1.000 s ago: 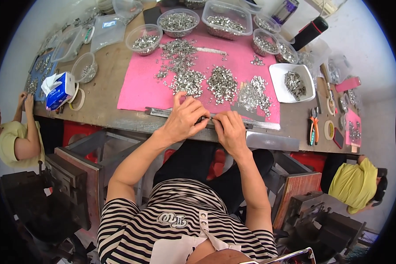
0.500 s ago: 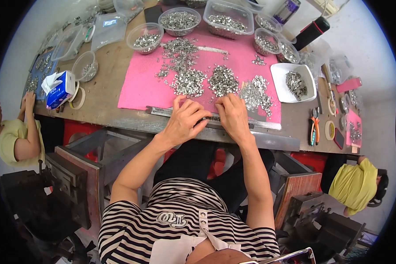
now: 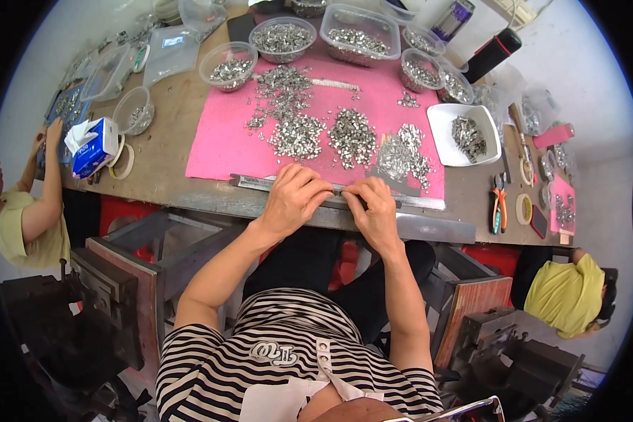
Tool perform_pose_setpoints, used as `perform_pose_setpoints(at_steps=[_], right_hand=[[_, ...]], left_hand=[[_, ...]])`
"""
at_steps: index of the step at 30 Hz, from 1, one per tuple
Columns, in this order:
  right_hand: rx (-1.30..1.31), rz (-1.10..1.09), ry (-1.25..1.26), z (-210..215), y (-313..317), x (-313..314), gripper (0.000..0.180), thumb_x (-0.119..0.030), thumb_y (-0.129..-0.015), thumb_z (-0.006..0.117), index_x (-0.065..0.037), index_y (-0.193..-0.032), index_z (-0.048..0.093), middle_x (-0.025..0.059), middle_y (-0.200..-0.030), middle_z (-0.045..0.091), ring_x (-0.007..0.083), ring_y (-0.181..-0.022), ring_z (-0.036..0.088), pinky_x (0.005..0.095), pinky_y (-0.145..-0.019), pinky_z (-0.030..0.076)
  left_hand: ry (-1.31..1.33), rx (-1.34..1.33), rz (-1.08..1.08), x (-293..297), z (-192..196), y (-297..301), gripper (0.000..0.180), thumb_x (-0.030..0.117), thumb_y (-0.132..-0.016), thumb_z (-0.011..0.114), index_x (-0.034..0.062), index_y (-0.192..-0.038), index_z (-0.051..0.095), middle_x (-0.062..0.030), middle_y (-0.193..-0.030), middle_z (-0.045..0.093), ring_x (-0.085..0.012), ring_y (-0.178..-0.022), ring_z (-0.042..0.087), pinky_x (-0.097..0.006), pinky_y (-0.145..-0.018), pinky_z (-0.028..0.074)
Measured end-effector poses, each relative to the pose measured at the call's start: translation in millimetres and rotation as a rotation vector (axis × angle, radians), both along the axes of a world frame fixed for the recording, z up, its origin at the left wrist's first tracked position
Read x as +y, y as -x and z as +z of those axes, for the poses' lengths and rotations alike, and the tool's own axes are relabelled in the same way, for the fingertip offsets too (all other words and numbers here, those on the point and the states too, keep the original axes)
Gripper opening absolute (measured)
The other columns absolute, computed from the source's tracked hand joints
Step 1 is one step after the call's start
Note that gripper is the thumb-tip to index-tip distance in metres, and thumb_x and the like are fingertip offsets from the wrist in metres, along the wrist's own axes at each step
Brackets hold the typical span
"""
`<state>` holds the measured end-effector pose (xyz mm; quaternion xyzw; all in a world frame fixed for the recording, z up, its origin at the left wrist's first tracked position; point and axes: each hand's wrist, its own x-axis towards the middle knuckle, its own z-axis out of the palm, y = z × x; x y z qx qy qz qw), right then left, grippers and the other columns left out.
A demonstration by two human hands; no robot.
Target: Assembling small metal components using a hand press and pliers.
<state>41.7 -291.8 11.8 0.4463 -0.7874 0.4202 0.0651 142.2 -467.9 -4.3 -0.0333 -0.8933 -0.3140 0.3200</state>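
My left hand (image 3: 294,195) and my right hand (image 3: 374,212) meet at a narrow metal rail (image 3: 254,182) along the front edge of the workbench. Fingertips of both hands are pinched close together over it, with small dark metal pieces (image 3: 337,191) just showing between them. What each pinch holds is mostly hidden by the fingers. Just beyond lie loose heaps of small shiny metal pieces: a left heap (image 3: 297,136), a middle heap (image 3: 352,137) and a flatter right heap (image 3: 399,158). They rest on a pink mat (image 3: 214,151).
Clear tubs of metal pieces, such as a rectangular tub (image 3: 359,35), line the back. A white tray (image 3: 437,137) stands right, near pliers (image 3: 499,204) and a tape roll (image 3: 524,209). At left are a tissue pack (image 3: 98,149) and a co-worker (image 3: 24,225); another person (image 3: 566,295) sits right.
My right hand has drawn back from the middle heap to the rail. The left hand's raised fingers have come down and closed together there. The left co-worker's hands have moved up.
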Motion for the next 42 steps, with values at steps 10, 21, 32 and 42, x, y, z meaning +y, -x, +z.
perform_pose_setpoints(at_steps=[10, 21, 32, 42], right_hand=[[0.092, -0.156, -0.155, -13.2, 36.3, -17.8, 0.012, -0.011, -0.084, 0.076, -0.006, -0.091, 0.068, 0.0068, -0.084, 0.061, 0.0267, -0.083, 0.060, 0.0401, -0.077, 0.041], [0.043, -0.039, -0.039, 2.4, 6.0, 5.3, 0.009, -0.004, -0.082, 0.073, -0.007, -0.090, 0.068, 0.0067, -0.084, 0.060, 0.0267, -0.084, 0.059, 0.0394, -0.078, 0.040], [0.024, -0.050, -0.040, 2.1, 10.4, 8.9, 0.011, -0.003, -0.082, 0.075, -0.006, -0.091, 0.071, 0.0067, -0.091, 0.066, 0.0273, -0.086, 0.062, 0.0382, -0.080, 0.044], [0.318, -0.044, -0.318, 2.3, 36.6, 1.8, 0.028, -0.004, -0.090, 0.066, 0.002, -0.117, 0.068, 0.0120, -0.128, 0.066, 0.0345, -0.126, 0.056, 0.0451, -0.105, 0.041]], left_hand=[[-0.067, -0.137, -0.036, -2.5, 8.7, 1.3, 0.016, 0.016, -0.081, 0.077, 0.0106, -0.096, 0.075, -0.0041, -0.090, 0.060, -0.0250, -0.092, 0.056, -0.040, -0.091, 0.041], [-0.127, -0.154, -0.059, -5.1, 5.3, 2.5, 0.017, 0.019, -0.088, 0.073, 0.0070, -0.099, 0.073, -0.0050, -0.089, 0.063, -0.0251, -0.093, 0.057, -0.041, -0.098, 0.039], [0.049, -0.124, 0.168, 12.3, 0.2, 9.9, 0.031, 0.038, -0.085, 0.076, 0.0110, -0.099, 0.071, -0.0009, -0.088, 0.062, -0.0235, -0.090, 0.057, -0.051, -0.105, 0.032], [0.267, -0.338, -0.042, 16.3, 5.7, 34.9, 0.052, 0.037, -0.103, 0.053, 0.0019, -0.141, 0.055, -0.0096, -0.153, 0.047, -0.0465, -0.150, 0.021, -0.079, -0.112, 0.007]])
